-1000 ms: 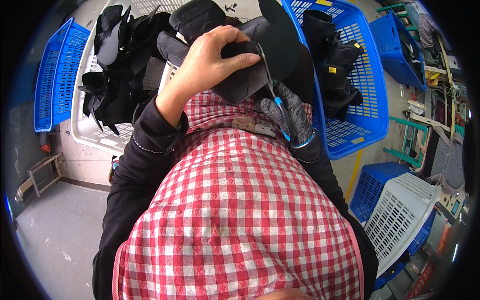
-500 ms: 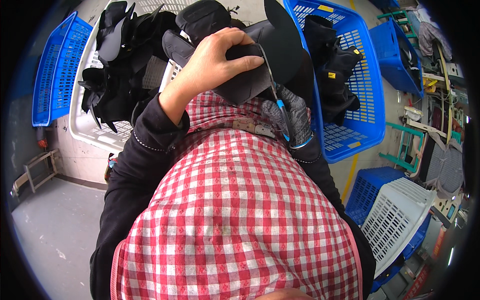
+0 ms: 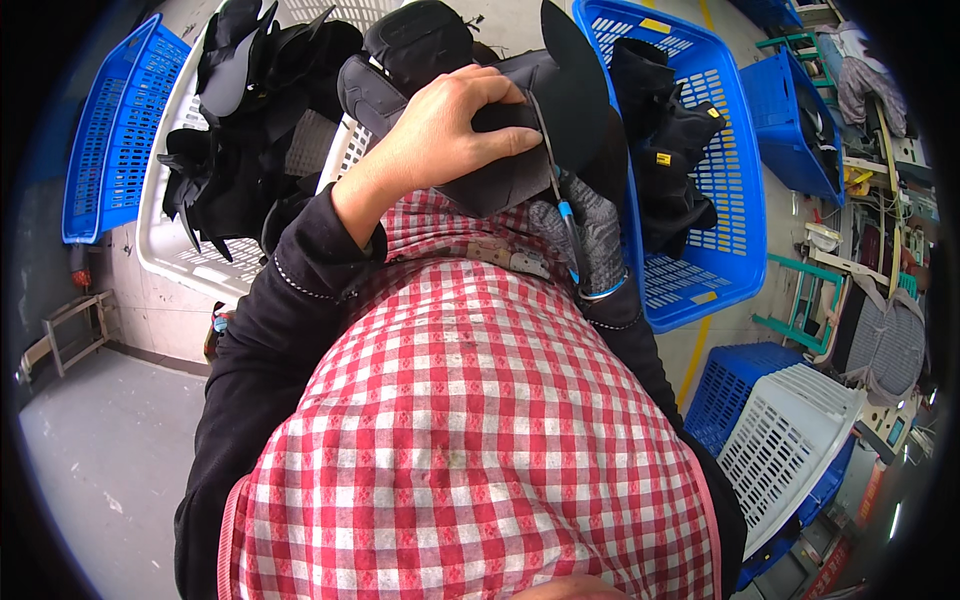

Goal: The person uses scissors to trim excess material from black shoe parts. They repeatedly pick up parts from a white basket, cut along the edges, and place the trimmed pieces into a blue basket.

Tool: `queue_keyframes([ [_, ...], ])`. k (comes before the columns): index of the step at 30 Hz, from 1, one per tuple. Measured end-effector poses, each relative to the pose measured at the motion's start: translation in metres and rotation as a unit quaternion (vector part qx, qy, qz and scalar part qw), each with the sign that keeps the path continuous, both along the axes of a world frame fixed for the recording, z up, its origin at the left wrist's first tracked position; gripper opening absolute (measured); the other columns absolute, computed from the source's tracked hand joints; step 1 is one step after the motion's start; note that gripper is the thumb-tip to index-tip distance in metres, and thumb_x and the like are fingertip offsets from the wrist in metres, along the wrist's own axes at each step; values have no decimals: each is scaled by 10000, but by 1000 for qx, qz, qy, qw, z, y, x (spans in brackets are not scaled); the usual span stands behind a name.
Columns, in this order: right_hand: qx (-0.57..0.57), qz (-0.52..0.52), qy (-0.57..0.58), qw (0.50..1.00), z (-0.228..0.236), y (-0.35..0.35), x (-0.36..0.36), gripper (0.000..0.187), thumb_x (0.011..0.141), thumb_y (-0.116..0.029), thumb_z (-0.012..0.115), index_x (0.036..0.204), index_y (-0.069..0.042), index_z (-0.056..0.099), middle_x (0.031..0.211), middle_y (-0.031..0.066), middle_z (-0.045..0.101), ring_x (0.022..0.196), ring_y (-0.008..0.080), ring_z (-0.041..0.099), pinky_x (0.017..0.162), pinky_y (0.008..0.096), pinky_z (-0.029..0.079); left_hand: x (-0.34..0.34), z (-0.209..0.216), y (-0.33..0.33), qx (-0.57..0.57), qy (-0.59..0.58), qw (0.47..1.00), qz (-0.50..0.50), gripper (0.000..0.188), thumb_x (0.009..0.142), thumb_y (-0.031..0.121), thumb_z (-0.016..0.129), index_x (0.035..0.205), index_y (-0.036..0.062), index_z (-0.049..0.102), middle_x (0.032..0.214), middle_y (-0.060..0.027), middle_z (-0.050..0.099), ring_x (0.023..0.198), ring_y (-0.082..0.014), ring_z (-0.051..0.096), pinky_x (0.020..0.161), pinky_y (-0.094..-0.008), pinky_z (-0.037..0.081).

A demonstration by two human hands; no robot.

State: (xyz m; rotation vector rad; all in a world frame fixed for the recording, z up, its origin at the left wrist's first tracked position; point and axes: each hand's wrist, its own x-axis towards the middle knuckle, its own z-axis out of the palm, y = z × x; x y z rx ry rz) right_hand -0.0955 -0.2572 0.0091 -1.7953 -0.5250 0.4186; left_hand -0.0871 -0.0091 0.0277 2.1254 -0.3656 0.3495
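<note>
My bare left hand point(image 3: 440, 135) is closed on a dark, fabric-like black piece point(image 3: 505, 183), thumb on top and fingers curled over its far side. My right hand point(image 3: 603, 240), in a grey knitted glove, grips scissors point(image 3: 568, 218) with blue-and-black handles. The long blade lies along the right edge of the piece, just past my left thumb. Whether the blades are apart is hard to see. Beyond my hands rise more black parts: a rounded padded one point(image 3: 418, 40) and a large smooth flap point(image 3: 578, 95).
A white basket point(image 3: 150, 225) heaped with black pieces point(image 3: 225, 190) stands at the left, beside a blue basket point(image 3: 120, 130). Close on my right, another blue basket point(image 3: 755, 190) holds black items with yellow tags. Stacked baskets point(image 3: 790, 430) sit at lower right.
Both hands, the black piece and the scissors have shifted slightly to the right in the view. My grips look the same.
</note>
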Motion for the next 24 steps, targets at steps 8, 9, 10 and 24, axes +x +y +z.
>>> queue_keyframes([
  [8,87,-27,63,994,4,-8,5,446,985,-154,722,1399,-47,597,1184,85,710,933,149,699,777,260,566,-3,-2,-3,-5,-12,1000,-3,437,834,356,816,1030,-26,730,973,-161,701,960,-322,689,838,-417,555],
  [9,181,-35,142,972,8,-7,12,459,987,-143,718,1416,-55,579,1203,80,698,919,142,694,763,246,564,-2,0,-4,2,-12,1000,-6,398,843,302,818,1055,-16,711,976,-142,681,952,-305,679,835,-397,546],
  [10,245,-71,175,951,10,-3,17,490,986,-115,712,1443,-61,545,1240,82,679,929,146,692,768,233,565,-3,3,-5,4,-26,1000,-16,366,851,248,821,1080,-7,692,978,-123,661,944,-289,669,833,-378,538],
  [24,58,3,-70,996,28,37,6,382,938,-103,750,1289,-12,628,1064,95,706,963,182,698,835,315,592,-33,27,29,152,-97,983,23,349,701,175,856,947,47,644,970,-56,608,1126,-261,574,1038,-394,340],
])
